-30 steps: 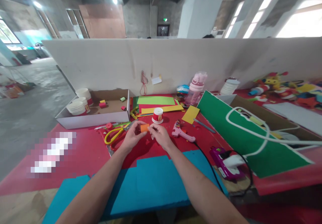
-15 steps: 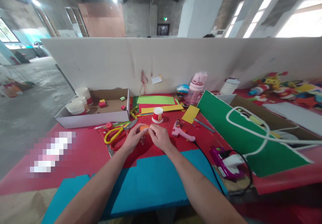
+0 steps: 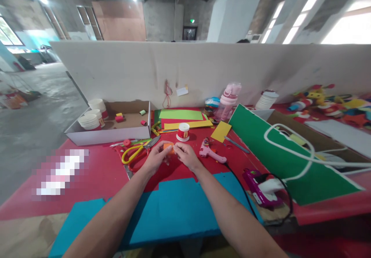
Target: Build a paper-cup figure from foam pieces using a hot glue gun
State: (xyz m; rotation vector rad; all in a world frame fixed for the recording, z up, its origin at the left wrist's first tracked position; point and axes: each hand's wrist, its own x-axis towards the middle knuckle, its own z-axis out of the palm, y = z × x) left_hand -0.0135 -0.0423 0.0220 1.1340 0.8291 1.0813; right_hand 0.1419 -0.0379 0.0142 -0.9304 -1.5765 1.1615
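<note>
Between my hands is a small orange piece of paper (image 3: 168, 146), partly hidden by the fingers. My left hand (image 3: 157, 156) grips it from the left, thumb along its near side. From the right, my right hand (image 3: 186, 154) pinches its edge. Just beyond, a red and white paper cup (image 3: 183, 132) stands upside down on the red table cover. Yellow-handled scissors (image 3: 135, 152) lie open to the left of my left hand. A pink glue gun (image 3: 212, 153) rests on its side to the right of my right hand.
A white box (image 3: 110, 136) at left holds paper cups and small paper rolls. Coloured sheets (image 3: 181, 114) lie beyond the cup, near a pink bottle (image 3: 227, 99). At right are a green board (image 3: 278, 157), a purple power strip (image 3: 261, 190) and cables. Blue sheets (image 3: 185, 211) cover the near edge.
More of the orange paper shows between my hands, and the fingers of my right hand have shifted slightly on its edge. The whole view has moved a little.
</note>
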